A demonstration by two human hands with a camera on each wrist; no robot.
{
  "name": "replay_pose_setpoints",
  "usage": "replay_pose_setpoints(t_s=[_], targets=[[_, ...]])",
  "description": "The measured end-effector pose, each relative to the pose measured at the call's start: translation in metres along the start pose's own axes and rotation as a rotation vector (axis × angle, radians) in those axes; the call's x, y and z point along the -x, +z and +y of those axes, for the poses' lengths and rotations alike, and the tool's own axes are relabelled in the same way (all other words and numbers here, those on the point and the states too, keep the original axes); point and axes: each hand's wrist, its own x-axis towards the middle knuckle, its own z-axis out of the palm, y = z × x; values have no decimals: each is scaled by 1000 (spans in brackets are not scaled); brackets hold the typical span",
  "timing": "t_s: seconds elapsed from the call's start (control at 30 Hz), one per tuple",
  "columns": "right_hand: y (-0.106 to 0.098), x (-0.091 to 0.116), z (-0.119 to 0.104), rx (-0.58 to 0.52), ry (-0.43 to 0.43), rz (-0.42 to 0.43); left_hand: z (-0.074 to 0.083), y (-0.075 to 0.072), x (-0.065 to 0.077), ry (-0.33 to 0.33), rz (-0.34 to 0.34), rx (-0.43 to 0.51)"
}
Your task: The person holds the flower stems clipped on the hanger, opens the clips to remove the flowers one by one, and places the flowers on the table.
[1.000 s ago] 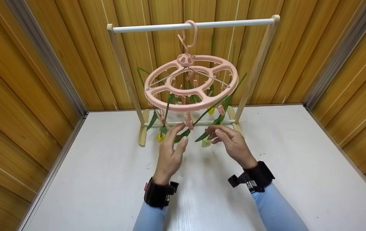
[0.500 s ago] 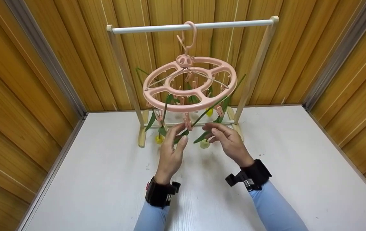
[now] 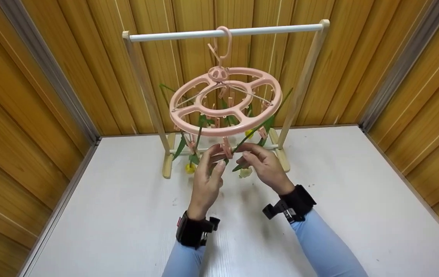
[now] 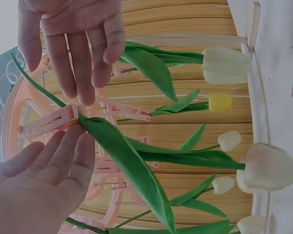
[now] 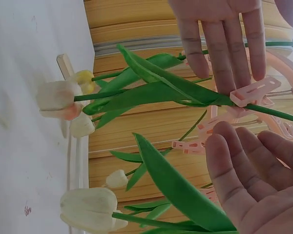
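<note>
A pink clothespin point(image 3: 226, 148) at the front of the round hanger point(image 3: 256, 125) grips the green stem of a white tulip point(image 4: 268, 168), which hangs head down. On the clothespin's left is my left hand point(image 3: 205, 188), fingers extended. In the left wrist view its fingertips lie against or just beside the clothespin; contact is hard to tell. To the right, my right hand point(image 3: 268, 169) has loosely bent fingers, near the stem and holding nothing. Between the hands a gap shows in the right wrist view, with the right fingertips point(image 5: 224, 131) close to the clothespin.
The hanger hooks over a white rod point(image 3: 173, 35) on a wooden stand point(image 3: 306, 84). More white and yellow tulips hang from other clothespins, among them a yellow tulip point(image 3: 190, 168) at left and a white tulip point(image 5: 88, 207). Below lies the white table point(image 3: 127, 215).
My right hand has moved left, towards the clothespin and my left hand. The left hand stays about where it was beside the clothespin. The whole head view has shifted slightly.
</note>
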Motion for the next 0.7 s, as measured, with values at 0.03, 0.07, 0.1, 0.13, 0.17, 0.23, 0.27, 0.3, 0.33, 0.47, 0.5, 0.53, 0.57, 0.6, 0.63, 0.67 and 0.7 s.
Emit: replay_pose_setpoints(t_s=[0.03, 0.07, 0.1, 0.13, 0.17, 0.23, 0.27, 0.3, 0.33, 0.47, 0.5, 0.53, 0.57, 0.6, 0.63, 0.67, 0.7], targets=[[0, -1, 0, -4, 4, -4, 1, 0, 0, -5, 0, 9], [1, -2, 0, -10, 6, -8, 1, 1, -1, -9, -1, 16], [1, -3, 0, -14, 5, -14, 1, 1, -1, -10, -4, 25], [1, -3, 1, -15, 3, -20, 1, 1, -2, -5, -7, 28], [2, -4, 1, -15, 1, -27, 1, 2, -2, 2, -9, 29], [3, -5, 1, -7, -9, -38, 2, 3, -2, 9, -13, 31], [3, -5, 1, -5, -14, -43, 2, 3, -3, 9, -14, 31], [4, -6, 1, 4, -20, -47, 2, 3, -3, 11, -15, 33], [6, -6, 1, 19, -25, -47, 2, 3, -3, 13, -16, 36], [10, -7, 1, 99, -55, -36, 2, 5, -5, 27, -19, 63], [11, -7, 0, 125, -65, -31, 1, 6, -5, 35, -21, 70], [12, -7, 0, 150, -75, -27, 1, 7, -6, 43, -22, 75], [13, -7, -1, 167, -86, -24, 1, 7, -7, 50, -24, 80], [14, -7, -1, 192, -100, -19, 0, 7, -8, 58, -26, 80], [14, -7, -1, 211, -109, -16, -1, 8, -8, 65, -28, 82], [15, -7, -1, 229, -118, -14, -1, 9, -9, 74, -31, 82], [15, -7, -2, 247, -127, -12, -2, 9, -10, 82, -33, 80]])
